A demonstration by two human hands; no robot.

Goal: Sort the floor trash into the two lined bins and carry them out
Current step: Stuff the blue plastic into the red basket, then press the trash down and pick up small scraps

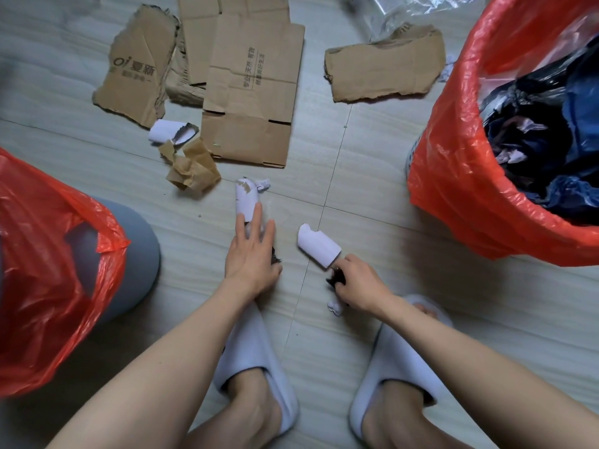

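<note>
My left hand (251, 251) lies with straight fingers on a torn white paper tube (246, 197) on the floor. My right hand (355, 283) pinches the lower end of another white paper tube (317, 246), held just above the floor. A red-lined bin (453, 176) stands at the right, holding dark plastic and scraps. A second red-lined bin (39, 254) is at the left edge. Flattened cardboard sheets (249, 92) lie further ahead, with a torn piece (385, 69) to their right.
Crumpled brown paper (193, 168) and a third white tube (170, 131) lie in front of the cardboard. Small white scraps sit near my hands, one (334, 307) by my right wrist. My feet wear white slippers (256, 351). Clear plastic (408, 11) lies at the top.
</note>
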